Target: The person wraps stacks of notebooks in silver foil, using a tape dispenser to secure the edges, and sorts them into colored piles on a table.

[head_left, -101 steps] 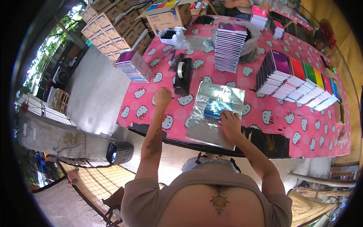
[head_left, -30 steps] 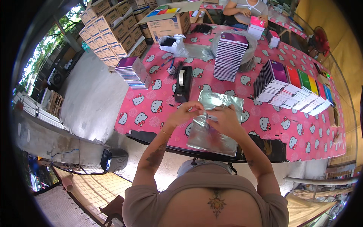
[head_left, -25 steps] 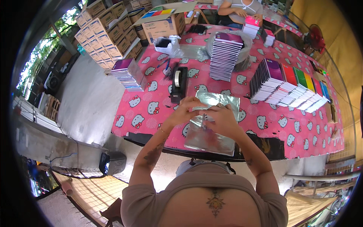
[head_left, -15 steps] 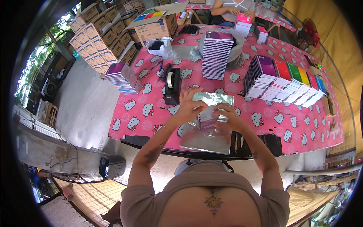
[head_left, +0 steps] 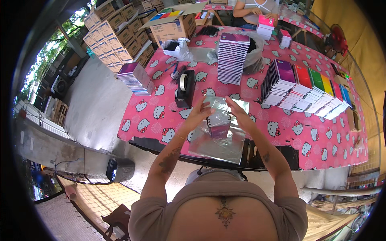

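A spiral-bound notebook with a purple cover [head_left: 219,131] is inside a clear plastic bag [head_left: 219,105] in front of me. My left hand [head_left: 199,113] grips the bag's left edge near its far end, fingers bent. On the opposite edge, my right hand [head_left: 239,113] has its fingertips against the plastic. Glare on the film hides part of the notebook. Beneath lie more flat, shiny clear bags [head_left: 217,152]. A black tape dispenser [head_left: 185,90] stands just beyond my left hand.
A tall notebook stack [head_left: 232,60] rises ahead; a shorter wrapped stack [head_left: 136,79] stands left. Rows of coloured notebooks [head_left: 301,90] fill the right side. White plastic bags [head_left: 177,50], cartons [head_left: 173,30] and another person [head_left: 255,10] are farther back.
My hands have moved from close together over the bag to its two sides, farther apart. The notebook inside shows more now. The whole view has shifted slightly.
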